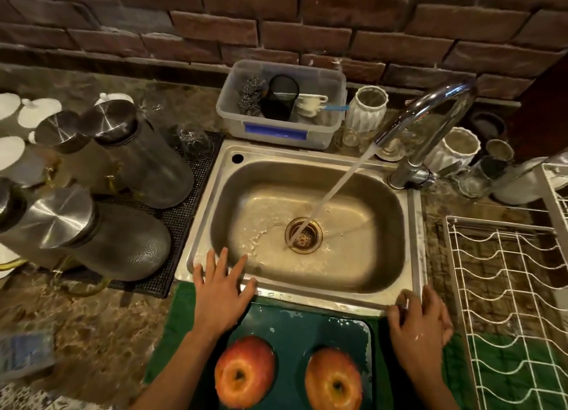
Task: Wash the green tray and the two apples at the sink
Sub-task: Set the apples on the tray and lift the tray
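Note:
A wet dark green tray (310, 326) lies on a green cloth in front of the steel sink (212, 200). Two red-orange apples rest on the tray, one at the left (245, 371) and one at the right (333, 379). My left hand (219, 290) is spread flat with its fingers apart over the sink's front left rim, holding nothing. My right hand (421, 326) is wet and hovers at the sink's front right corner, fingers apart and empty. Water streams from the chrome tap (430, 121) into the drain (303, 234).
Several glass pitchers with steel lids (123, 231) stand on a black mat at the left. A plastic tub (279, 108) with scrubbers sits behind the sink. White vases (367, 108) flank the tap. A white wire dish rack (510, 286) stands at the right.

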The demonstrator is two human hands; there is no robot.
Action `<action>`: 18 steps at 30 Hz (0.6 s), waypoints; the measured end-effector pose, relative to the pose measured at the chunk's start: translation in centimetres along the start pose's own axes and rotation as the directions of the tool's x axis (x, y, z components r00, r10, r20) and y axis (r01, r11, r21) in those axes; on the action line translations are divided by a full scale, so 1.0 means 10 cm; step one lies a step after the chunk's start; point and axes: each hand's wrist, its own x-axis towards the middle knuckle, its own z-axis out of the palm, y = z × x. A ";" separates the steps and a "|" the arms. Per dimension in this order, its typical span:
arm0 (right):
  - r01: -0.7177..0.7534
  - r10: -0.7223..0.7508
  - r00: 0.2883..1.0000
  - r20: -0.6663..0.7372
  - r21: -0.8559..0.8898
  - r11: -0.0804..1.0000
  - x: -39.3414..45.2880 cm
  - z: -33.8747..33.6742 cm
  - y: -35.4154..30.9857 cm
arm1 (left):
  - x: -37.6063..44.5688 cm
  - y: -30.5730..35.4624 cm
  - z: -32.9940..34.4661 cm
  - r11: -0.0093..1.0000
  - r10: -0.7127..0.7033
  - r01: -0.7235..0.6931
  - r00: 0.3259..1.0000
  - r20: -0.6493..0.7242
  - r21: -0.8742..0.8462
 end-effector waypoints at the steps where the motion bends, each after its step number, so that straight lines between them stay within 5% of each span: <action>1: 0.019 -0.016 0.999 -0.049 0.067 0.998 0.08 -0.04 -0.10 | 0.00 0.00 0.00 1.000 0.001 -0.001 1.000 -0.006 -0.002; 4: 0.081 -0.024 0.989 -0.145 0.403 0.912 0.48 -0.27 -0.51 | 0.01 0.00 0.01 1.000 0.002 -0.003 1.000 -0.026 -0.024; 7: -0.036 0.150 0.985 -0.092 0.728 0.684 1.16 -0.61 -0.88 | 0.01 -0.01 0.02 1.000 0.003 -0.003 1.000 -0.017 -0.018; 10: -0.212 0.317 0.942 0.112 0.930 0.300 1.83 -0.92 -1.05 | 0.01 0.00 0.02 1.000 -0.007 0.007 1.000 -0.018 -0.020; 13: -0.381 0.219 0.899 0.380 0.924 -0.040 2.22 -1.04 -1.05 | 0.01 -0.01 0.03 1.000 -0.014 0.013 1.000 -0.022 -0.025; 18: -0.498 0.163 0.848 0.504 0.864 -0.080 2.52 -1.05 -0.93 | 0.01 -0.01 0.03 1.000 -0.017 0.016 1.000 -0.016 -0.014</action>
